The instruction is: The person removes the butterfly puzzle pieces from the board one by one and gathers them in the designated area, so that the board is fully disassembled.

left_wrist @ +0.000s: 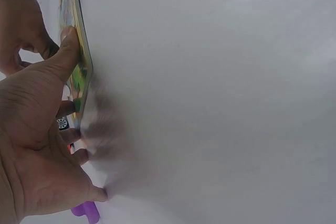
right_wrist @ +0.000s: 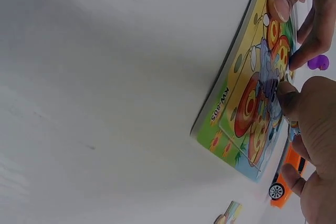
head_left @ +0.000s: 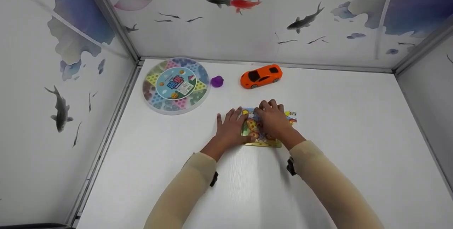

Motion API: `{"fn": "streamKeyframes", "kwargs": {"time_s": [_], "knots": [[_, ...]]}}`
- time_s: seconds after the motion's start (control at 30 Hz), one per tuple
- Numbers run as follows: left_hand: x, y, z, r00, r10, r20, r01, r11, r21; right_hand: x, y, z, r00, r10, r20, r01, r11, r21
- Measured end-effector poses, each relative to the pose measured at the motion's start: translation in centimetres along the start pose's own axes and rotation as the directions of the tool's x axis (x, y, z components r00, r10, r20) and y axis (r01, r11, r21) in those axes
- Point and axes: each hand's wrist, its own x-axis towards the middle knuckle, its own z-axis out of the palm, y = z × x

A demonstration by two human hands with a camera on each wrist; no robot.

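Observation:
A jigsaw puzzle board [head_left: 262,144] with a bright cartoon picture and a yellow border lies flat on the white table. My left hand [head_left: 230,130] rests at its left side, fingers spread, with the thumb [left_wrist: 69,43] pressed on the face near the edge. Over the upper right of the board, my right hand [head_left: 276,121] has its fingers bent and its thumb [right_wrist: 287,98] down on the picture. A small blue-and-yellow puzzle piece [right_wrist: 294,130] shows between that thumb and the fingers, mostly hidden. One loose puzzle piece [right_wrist: 231,213] lies just right of the board.
An orange toy car [head_left: 262,76] stands behind the board. To its left are a small purple toy [head_left: 217,81] and a round, clear-rimmed game box [head_left: 155,104] with a blue label. White panels [head_left: 247,41] printed with fish border the table at the back and sides.

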Motion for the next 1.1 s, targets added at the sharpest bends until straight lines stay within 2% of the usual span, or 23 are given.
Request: {"fn": "streamKeyframes", "kwargs": {"time_s": [0.23, 0.4, 0.8, 1.1], "knots": [[-0.1, 0.1, -0.1, 1.0, 0.004, -0.003, -0.004, 1.0, -0.004, -0.7, 0.3, 0.4, 0.994, -0.055, -0.09, 0.047, 0.995, -0.091], [0.0, 0.1, 0.0, 1.0, -0.005, 0.003, 0.005, 1.0, -0.013, -1.1, 0.8, 0.4, 0.993, -0.067, -0.096, 0.055, 0.991, -0.123], [-0.1, 0.1, 0.0, 1.0, 0.009, -0.004, -0.009, 1.0, -0.014, -2.6, 3.7, 0.0, 0.99, -0.043, -0.136, 0.036, 0.998, -0.052], [0.0, -0.1, 0.1, 1.0, 0.022, -0.01, -0.023, 0.999, -0.031, -4.1, 6.9, 0.1, 0.988, 0.028, -0.15, -0.026, 0.999, 0.02]]}}
